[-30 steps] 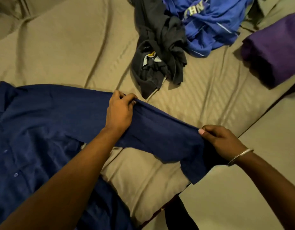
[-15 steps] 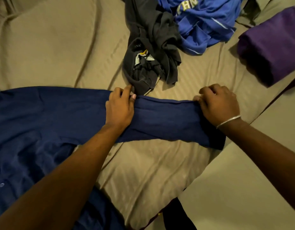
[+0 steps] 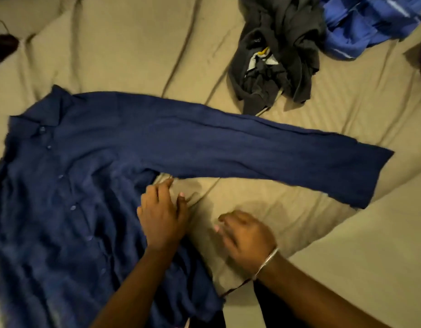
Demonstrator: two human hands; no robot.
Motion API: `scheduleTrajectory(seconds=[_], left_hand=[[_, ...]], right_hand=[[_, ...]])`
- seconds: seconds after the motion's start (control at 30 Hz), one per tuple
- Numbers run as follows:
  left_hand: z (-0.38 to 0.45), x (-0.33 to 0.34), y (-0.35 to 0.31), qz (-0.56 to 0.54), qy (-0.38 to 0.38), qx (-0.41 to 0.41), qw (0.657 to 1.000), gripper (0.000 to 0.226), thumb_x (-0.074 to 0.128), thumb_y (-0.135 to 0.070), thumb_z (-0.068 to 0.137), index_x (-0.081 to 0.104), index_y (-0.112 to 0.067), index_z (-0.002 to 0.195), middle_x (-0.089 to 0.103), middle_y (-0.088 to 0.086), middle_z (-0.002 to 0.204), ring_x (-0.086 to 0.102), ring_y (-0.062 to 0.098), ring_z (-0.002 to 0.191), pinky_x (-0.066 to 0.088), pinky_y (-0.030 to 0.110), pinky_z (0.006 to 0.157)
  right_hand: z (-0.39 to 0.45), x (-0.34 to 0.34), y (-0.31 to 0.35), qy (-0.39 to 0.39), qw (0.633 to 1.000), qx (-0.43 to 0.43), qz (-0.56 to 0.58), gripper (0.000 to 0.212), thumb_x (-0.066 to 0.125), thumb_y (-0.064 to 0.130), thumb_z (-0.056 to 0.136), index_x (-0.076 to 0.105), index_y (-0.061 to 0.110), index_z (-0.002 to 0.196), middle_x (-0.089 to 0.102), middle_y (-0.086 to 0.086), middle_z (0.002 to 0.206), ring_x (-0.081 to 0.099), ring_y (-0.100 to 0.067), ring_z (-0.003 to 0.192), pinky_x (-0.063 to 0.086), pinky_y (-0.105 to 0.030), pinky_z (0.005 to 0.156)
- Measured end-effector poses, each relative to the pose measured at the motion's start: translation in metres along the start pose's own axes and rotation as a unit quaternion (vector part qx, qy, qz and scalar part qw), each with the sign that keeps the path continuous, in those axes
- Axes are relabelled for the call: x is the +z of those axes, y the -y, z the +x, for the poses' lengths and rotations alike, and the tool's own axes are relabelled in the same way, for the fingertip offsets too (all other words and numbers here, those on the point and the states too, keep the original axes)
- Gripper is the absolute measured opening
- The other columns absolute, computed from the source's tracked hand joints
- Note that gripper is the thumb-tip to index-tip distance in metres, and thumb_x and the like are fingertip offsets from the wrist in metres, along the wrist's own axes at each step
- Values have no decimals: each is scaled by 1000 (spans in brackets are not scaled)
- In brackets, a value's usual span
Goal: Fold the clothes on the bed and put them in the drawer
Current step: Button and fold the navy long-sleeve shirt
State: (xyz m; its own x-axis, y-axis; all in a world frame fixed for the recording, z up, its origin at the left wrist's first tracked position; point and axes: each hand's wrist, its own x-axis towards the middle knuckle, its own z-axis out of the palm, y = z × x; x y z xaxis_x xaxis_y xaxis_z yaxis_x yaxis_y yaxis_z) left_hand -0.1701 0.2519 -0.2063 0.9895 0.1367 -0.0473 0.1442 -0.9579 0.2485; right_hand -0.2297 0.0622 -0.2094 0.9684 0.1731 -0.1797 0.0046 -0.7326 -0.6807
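Note:
A navy button-up shirt (image 3: 70,185) lies face up on the tan bed sheet (image 3: 124,48), its long sleeve (image 3: 264,152) stretched flat to the right. My left hand (image 3: 162,216) rests with fingers extended at the shirt's side seam, just below the armpit. My right hand (image 3: 245,235), with a metal bangle on the wrist, hovers over the bare sheet to the right of it, fingers loosely bent and blurred, holding nothing.
A crumpled dark grey garment (image 3: 275,58) lies beyond the sleeve. A bright blue garment (image 3: 370,22) sits at the top right. A dark object (image 3: 1,46) is at the far left edge. The mattress corner (image 3: 230,290) is near my right wrist.
Both hands have let go of the sleeve, which now lies flat and straight on the bed. Both hands have drawn back toward me, to the shirt's side.

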Motion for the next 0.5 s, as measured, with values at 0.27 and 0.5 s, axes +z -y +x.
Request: scheduleTrajectory(seconds=[0.27,0.5], left_hand=[[-2,-6,34,-28,20,-174,984,47,58,-38,96,52,-7,131,57,16,120,58,39,105,48,49,76],[-54,-21,54,-277,-42,-115,953,36,33,-39,105,57,-23,126,59,-8,121,56,11,113,47,44,96]], right_hand=[[-42,93,69,17,998,32,-52,23,47,39,88,58,20,83,59,-2,72,59,-26,64,46,-34,47],[-80,98,46,-96,972,189,99,36,24,59,97,44,29,99,63,-11,65,60,-38,58,44,-40,48]])
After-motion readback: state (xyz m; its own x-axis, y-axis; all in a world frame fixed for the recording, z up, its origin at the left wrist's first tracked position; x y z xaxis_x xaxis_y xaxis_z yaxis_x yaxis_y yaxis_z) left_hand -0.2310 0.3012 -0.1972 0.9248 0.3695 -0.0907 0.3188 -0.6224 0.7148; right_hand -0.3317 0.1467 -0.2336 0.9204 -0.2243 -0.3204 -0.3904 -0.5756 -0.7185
